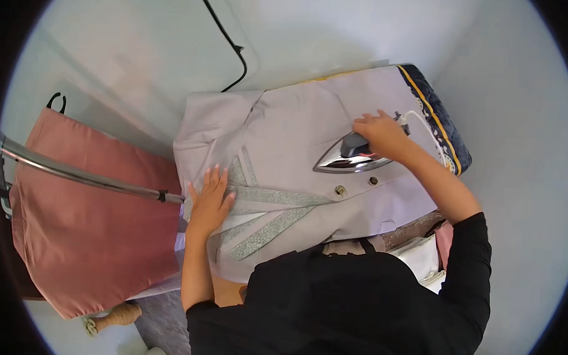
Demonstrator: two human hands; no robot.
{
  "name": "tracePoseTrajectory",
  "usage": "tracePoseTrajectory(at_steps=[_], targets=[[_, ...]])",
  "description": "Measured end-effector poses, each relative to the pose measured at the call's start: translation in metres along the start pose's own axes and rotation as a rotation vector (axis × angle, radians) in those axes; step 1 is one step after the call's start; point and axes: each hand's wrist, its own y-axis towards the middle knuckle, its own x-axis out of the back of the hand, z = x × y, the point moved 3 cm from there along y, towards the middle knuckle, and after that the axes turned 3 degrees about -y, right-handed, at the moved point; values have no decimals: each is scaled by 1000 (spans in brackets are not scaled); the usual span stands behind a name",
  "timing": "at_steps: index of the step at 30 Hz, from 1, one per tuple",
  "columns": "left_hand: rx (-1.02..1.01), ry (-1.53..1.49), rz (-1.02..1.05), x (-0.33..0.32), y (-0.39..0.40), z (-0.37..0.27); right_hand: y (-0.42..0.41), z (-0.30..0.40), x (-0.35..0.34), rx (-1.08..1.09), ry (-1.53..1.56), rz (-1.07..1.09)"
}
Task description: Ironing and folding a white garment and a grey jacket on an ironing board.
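A pale lilac-grey jacket [295, 126] with patterned silvery-green lapel facings [278, 196] lies spread over a padded ironing surface. My right hand [383, 134] grips the handle of a clothes iron [345, 156], whose chrome body rests on the jacket front, tip pointing left. Two dark metallic buttons [340, 190] sit just below the iron. On the left, my left hand [210, 198] lies flat on the cloth beside the lapels, fingers apart. A white cord [424, 123] runs from the back of the iron over the right end of the surface.
Pink satin fabric [100, 204] hangs at the left behind a metal pole [92, 173]. A dark padded cover [441, 117] with yellow trim shows at the right end. Folded cloths [419, 257] are stacked near my right elbow. A black cable [228, 39] runs along the wall behind.
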Motion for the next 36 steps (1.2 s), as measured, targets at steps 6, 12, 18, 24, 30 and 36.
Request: tracePoseTrajectory(at_steps=[6, 12, 18, 24, 30, 36], targets=[[-252, -24, -238, -18, 104, -31, 26, 69, -3, 261, 40, -147], [-245, -3, -208, -52, 140, -40, 34, 35, -11, 142, -103, -258], [-231, 39, -170, -46, 136, -44, 39, -94, -26, -593, -214, -110], [-227, 38, -190, -47, 139, -48, -21, -206, -25, -1047, -60, 33], [-204, 55, -266, -47, 134, -53, -69, -248, -19, -1158, 111, -129], [-182, 61, -271, -47, 136, -51, -45, -256, -35, -1103, 327, -1073]])
